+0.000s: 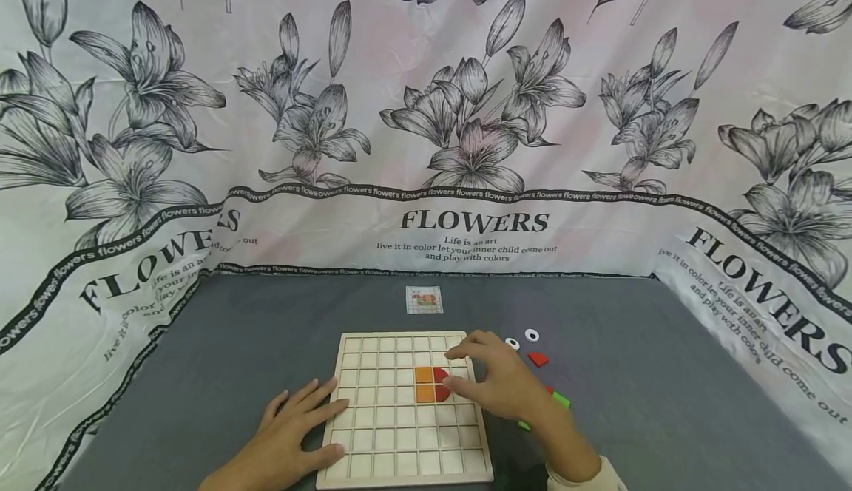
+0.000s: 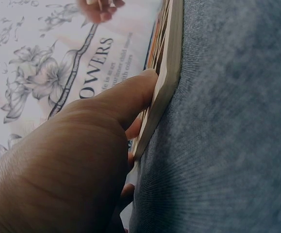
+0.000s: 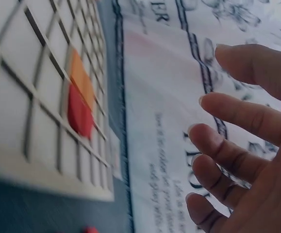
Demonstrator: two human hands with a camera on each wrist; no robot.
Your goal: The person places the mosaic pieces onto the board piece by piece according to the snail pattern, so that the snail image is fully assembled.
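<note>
At the near side of the grey table (image 1: 233, 358) lies one pale wooden board (image 1: 362, 439), flat and rimmed, its face divided into small cells by thin raised lines. The left hand (image 1: 293, 426) rests along the board's left edge, fingers spread, grasping nothing. Past the middle of the board, toward its right side, sit two flat orange squares (image 1: 424, 393), one beyond the other, and just to their right two red pieces (image 1: 441, 395) that together make a rounded half-disc. The right hand (image 1: 495, 376) hovers there, released, its fingers apart and empty.

Right of the board, green pieces (image 1: 561, 400) show on both sides of the forearm, too hidden to count, with a bit of red beside them. Farther out lie one loose red wedge (image 1: 538, 359) and two white discs (image 1: 532, 335) with black centres. Beyond the board is one printed card (image 1: 424, 300); behind everything hangs a flower-patterned curtain (image 1: 466, 247).
</note>
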